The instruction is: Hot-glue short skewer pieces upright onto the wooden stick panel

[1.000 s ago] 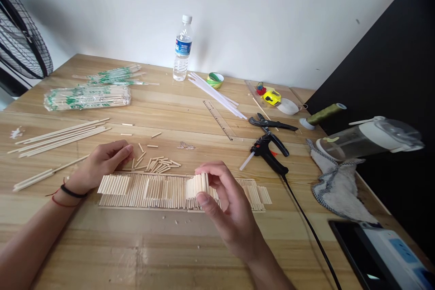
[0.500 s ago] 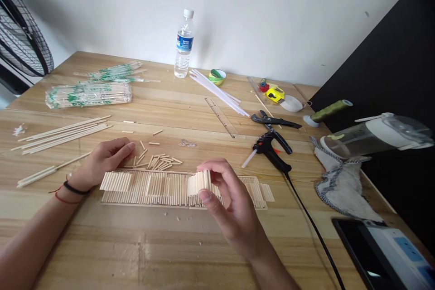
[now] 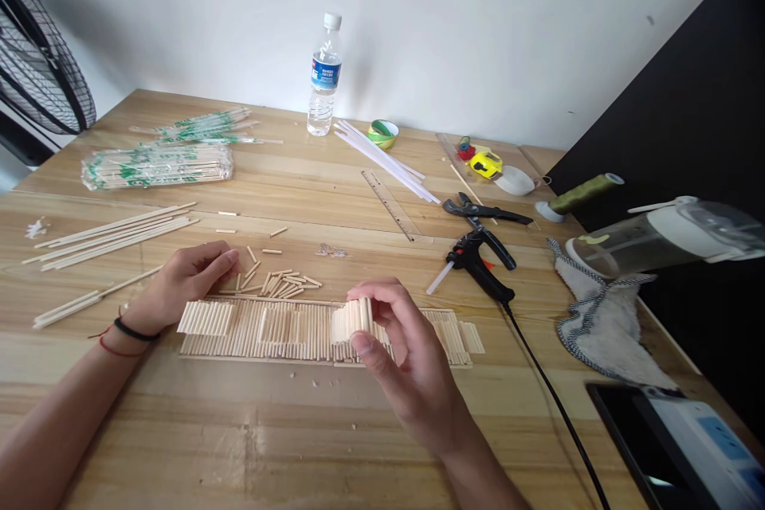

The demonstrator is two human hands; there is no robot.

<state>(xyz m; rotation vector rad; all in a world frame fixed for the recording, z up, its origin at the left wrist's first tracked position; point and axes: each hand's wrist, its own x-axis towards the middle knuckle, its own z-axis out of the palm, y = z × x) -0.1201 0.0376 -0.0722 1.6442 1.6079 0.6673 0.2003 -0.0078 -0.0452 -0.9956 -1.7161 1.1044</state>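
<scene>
Between the thumb and fingers of my right hand (image 3: 406,358) is a small panel of short wooden sticks (image 3: 351,320), tilted up above a long wooden stick panel (image 3: 245,339). The long panel lies flat on the table, made of short sticks side by side within thin stick edges. Other small stick panels rest on it, including one at its left end (image 3: 206,319) and one near the middle (image 3: 282,327). My left hand (image 3: 191,279) rests on the table by the panel's upper left corner, its fingers curled in with nothing seen in them. Loose cut sticks (image 3: 287,284) lie just beyond the panel.
A black glue gun (image 3: 478,267) with its cord and black cutters (image 3: 487,213) lie to the right. Long sticks (image 3: 119,235) and bagged sticks (image 3: 158,166) are at left. A water bottle (image 3: 324,76), ruler (image 3: 388,203), clear jug (image 3: 651,239), cloth (image 3: 610,327) and phone (image 3: 627,438) stand or lie around.
</scene>
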